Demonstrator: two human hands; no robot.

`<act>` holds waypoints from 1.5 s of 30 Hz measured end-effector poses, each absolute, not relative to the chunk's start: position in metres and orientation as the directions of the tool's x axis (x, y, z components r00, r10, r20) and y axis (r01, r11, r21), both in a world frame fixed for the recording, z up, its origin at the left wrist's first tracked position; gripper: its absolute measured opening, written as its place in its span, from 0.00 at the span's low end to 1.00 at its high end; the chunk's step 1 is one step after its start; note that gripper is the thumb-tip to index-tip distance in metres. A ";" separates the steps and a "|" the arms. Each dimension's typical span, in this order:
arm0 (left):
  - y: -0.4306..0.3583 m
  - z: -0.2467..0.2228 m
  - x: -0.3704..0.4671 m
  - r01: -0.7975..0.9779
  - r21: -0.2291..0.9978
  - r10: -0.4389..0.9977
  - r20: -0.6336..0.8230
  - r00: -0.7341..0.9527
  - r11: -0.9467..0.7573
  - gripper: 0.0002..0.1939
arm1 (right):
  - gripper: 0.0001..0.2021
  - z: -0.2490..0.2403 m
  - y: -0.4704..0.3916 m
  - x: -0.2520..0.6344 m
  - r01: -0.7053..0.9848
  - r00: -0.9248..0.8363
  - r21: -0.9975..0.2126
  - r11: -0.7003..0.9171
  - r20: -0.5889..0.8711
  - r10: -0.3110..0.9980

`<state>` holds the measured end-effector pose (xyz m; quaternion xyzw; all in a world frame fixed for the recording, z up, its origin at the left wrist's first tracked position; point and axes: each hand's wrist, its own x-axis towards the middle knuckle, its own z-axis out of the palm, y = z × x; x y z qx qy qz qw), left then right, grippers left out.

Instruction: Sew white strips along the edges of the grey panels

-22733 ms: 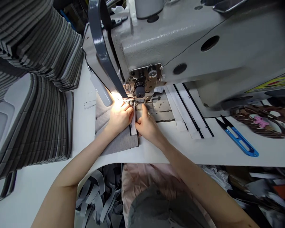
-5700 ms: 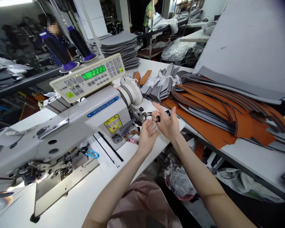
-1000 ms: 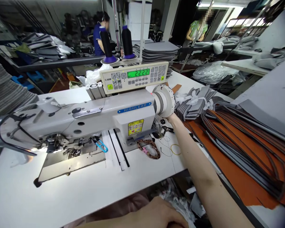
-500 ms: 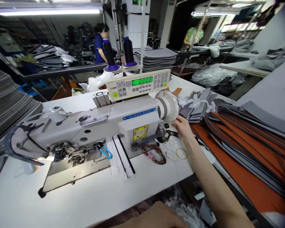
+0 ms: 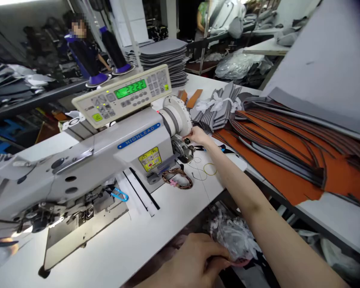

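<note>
A grey-white sewing machine (image 5: pixel 108 154) with a green-lit control panel (image 5: pixel 123 96) stands on the white table. My right hand (image 5: pixel 198 135) is at the underside of the machine's handwheel (image 5: pixel 183 116), beside the bobbin winder (image 5: pixel 183 150). Its fingers are pressed together, and what they hold is too small to see. Low in front of the table edge, my left hand (image 5: pixel 195 256) has thumb and forefinger pinched together near a pink rim (image 5: pixel 241 263). A thin thread runs from the table down towards that hand; whether the fingers grip it is unclear.
Blue snips (image 5: pixel 120 195) and a brown patterned band (image 5: pixel 177 179) lie on the table. Two black thread cones (image 5: pixel 115 50) rise behind the panel. Grey strips lie on orange material (image 5: pixel 276 176) at right. A person in blue (image 5: pixel 81 54) is behind the machine.
The view has swung right, so the machine sits further left. My left hand shows more fully, with its pinched fingers now visible. My right hand remains by the handwheel.
</note>
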<state>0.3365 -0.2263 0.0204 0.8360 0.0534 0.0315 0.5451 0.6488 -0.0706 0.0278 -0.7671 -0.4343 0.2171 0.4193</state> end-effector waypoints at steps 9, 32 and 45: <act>-0.232 0.024 0.345 0.120 0.952 0.214 -0.060 0.975 -0.283 0.12 | 0.06 0.041 -0.091 0.658 0.495 0.526 -0.802 -0.334 -0.029 0.850; -0.257 0.027 0.357 0.268 0.909 0.315 -0.164 0.935 -0.321 0.17 | 0.09 -0.026 -0.038 0.696 0.443 0.476 -0.890 0.110 0.338 0.812; -0.257 0.035 0.323 0.191 0.902 0.014 -0.201 0.980 -0.388 0.26 | 0.10 0.007 -0.129 0.677 0.787 0.464 -0.577 -0.221 0.315 0.828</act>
